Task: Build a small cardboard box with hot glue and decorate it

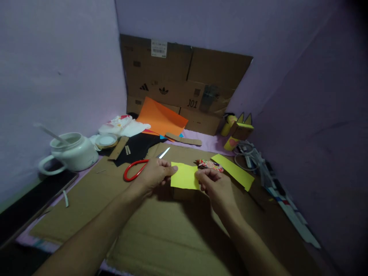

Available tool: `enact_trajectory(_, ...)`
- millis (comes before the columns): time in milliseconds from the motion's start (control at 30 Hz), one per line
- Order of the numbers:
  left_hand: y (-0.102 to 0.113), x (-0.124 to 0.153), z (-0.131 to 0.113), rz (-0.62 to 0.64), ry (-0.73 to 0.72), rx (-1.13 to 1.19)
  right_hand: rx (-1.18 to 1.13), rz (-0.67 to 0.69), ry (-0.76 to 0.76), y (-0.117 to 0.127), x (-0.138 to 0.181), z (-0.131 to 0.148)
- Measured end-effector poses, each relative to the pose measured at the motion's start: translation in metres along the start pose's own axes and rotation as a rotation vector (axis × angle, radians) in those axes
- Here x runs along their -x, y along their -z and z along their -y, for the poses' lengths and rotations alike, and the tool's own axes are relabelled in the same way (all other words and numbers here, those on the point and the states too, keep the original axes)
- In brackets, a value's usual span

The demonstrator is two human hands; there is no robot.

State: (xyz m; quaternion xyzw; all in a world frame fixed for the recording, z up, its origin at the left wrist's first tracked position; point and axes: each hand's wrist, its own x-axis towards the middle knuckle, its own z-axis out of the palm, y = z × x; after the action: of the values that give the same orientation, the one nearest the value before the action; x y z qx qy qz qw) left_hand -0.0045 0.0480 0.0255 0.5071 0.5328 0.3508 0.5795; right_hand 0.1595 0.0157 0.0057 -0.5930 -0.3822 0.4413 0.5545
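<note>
A small yellow piece of paper (184, 176) is held up between my two hands, above the cardboard work surface (155, 234). My left hand (156, 174) pinches its left edge, thumb on the front. At the right edge, the thumb and fingers of my right hand (215, 186) are closed on it. Just below the paper shows a small brown cardboard piece (182, 193), mostly hidden. Red-handled scissors (135, 170) lie beside my left hand, partly covered by it. A yellow paper strip (234, 172) and a floral-patterned item (210, 165) are beyond my right hand.
A white mug (74, 153) with a stick in it stands at the left, near a dark flat object (37, 203). Orange paper (161, 119) leans before a large cardboard panel (172, 73). Yellow-and-brown crafted pieces (241, 130) and coiled cable (244, 155) are at the right.
</note>
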Motion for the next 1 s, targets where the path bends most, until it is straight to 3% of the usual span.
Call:
enact_trajectory(433, -0.004, -0.006, 0.017, -0.062, 0.081, -0.226, 0.113, 0.075, -0.056, 0.001, -0.008, -0.013)
enact_trajectory(767, -0.002, -0.006, 0.018, 0.032, 0.108, -0.347, 0.172, 0.111, -0.094, -0.001, -0.008, -0.018)
enact_trajectory(1000, -0.008, -0.005, 0.019, 0.098, 0.152, -0.325, 0.252, 0.226, -0.043, 0.002, -0.011, -0.018)
